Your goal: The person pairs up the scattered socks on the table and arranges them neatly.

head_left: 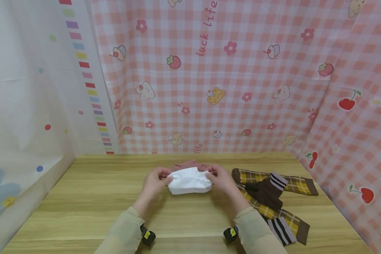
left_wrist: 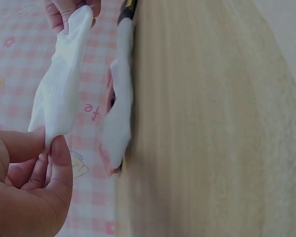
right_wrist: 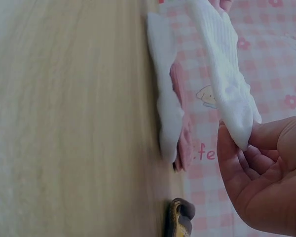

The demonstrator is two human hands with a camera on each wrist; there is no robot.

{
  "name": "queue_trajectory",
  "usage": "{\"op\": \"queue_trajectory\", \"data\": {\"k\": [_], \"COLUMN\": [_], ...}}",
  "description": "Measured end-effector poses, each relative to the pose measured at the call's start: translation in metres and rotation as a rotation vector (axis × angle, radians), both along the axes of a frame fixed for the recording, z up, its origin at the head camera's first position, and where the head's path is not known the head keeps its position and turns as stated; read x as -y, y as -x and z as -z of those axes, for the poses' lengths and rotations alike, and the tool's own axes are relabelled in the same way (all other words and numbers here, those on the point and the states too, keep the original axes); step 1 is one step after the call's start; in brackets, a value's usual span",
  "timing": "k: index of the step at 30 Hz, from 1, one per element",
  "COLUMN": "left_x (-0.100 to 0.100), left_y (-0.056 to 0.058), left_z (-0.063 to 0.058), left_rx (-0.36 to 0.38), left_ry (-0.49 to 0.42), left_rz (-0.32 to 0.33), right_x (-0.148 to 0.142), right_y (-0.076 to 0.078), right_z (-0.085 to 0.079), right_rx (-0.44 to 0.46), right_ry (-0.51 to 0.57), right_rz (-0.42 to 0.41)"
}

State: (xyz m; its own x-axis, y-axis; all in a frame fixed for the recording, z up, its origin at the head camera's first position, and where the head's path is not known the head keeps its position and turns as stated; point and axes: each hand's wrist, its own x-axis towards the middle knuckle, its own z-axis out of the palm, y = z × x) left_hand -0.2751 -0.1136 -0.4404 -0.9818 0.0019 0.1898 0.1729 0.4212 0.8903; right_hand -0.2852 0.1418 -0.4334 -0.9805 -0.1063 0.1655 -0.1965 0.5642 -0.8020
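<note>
A white ribbed sock [head_left: 189,181] is stretched sideways between both hands, raised above the table. My left hand [head_left: 155,183] pinches one end between thumb and fingers, and my right hand [head_left: 223,180] pinches the other end the same way. In the left wrist view the held sock [left_wrist: 59,86] runs from one hand to the other. Behind it on the table lies another white sock [right_wrist: 164,94], with a pink sock [right_wrist: 184,131] along its far side. From the head view, the held sock mostly hides these, leaving some pink fabric [head_left: 190,163] showing above it.
To the right on the wooden table [head_left: 92,204] lie yellow-and-brown plaid socks [head_left: 300,185], crossed by dark brown socks [head_left: 266,194] with striped cuffs. Patterned curtains [head_left: 190,77] hang at the back and both sides. A small black camera [head_left: 148,237] is strapped to each wrist.
</note>
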Motion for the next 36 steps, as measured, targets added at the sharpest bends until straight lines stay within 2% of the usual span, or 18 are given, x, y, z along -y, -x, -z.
{"op": "queue_trajectory", "data": {"k": [13,20,29,36], "left_x": [-0.006,-0.005,-0.005,-0.006], "left_y": [0.007,0.009,0.011,0.012], "left_z": [0.006,0.009,0.011,0.013], "left_rx": [0.056,0.032,0.052,0.061], "left_ry": [0.027,0.063,0.099,0.125], "left_rz": [0.0,0.023,0.028,0.036], "right_x": [-0.003,-0.004,-0.003,-0.001], "right_y": [0.009,0.012,0.018,0.019], "right_z": [0.009,0.012,0.019,0.021], "right_rx": [-0.003,-0.001,0.051,0.051], "right_ry": [-0.12,-0.164,-0.201,-0.254], "right_rz": [-0.011,-0.015,-0.015,-0.003]}}
